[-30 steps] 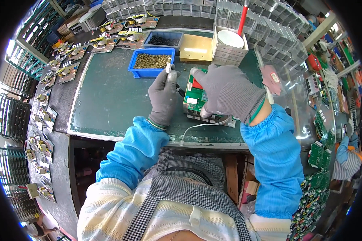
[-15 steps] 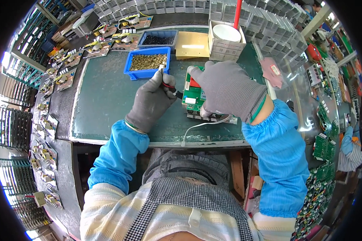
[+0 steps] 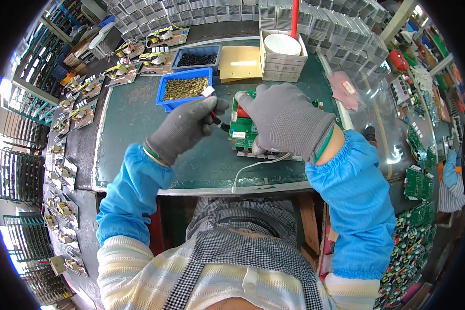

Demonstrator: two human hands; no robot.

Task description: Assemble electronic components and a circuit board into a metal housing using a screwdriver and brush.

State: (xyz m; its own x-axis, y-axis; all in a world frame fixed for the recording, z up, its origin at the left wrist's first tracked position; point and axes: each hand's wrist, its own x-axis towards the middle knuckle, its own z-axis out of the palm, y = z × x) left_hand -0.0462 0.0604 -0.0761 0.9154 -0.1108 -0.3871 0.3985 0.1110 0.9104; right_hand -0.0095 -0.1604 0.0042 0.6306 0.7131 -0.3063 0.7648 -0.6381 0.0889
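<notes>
My left hand (image 3: 183, 130), in a grey glove, pinches a cable with a white connector (image 3: 208, 91) that sticks up past the thumb. Red and black wire shows between those fingers and a green circuit board (image 3: 236, 125). My right hand (image 3: 292, 120), gloved as well, spans the board from above, thumb at its near edge and fingers over its far side, and grips it. Its palm hides most of the board; a red part and a white block show at the left. From beneath the near edge a white cable (image 3: 248, 167) trails toward the table front.
Beyond my left hand stand a blue bin (image 3: 163, 99) of brass-coloured small parts and another bin (image 3: 218, 58) of black ones. A yellow sheet (image 3: 239, 63) and a white box (image 3: 283, 74) follow to the right. Finned metal blocks (image 3: 191, 15) line the back; wired boards (image 3: 82, 114) lie left.
My left hand has moved left and a little nearer to me, away from the board, drawing the cable with it. My right hand keeps its hold on the board.
</notes>
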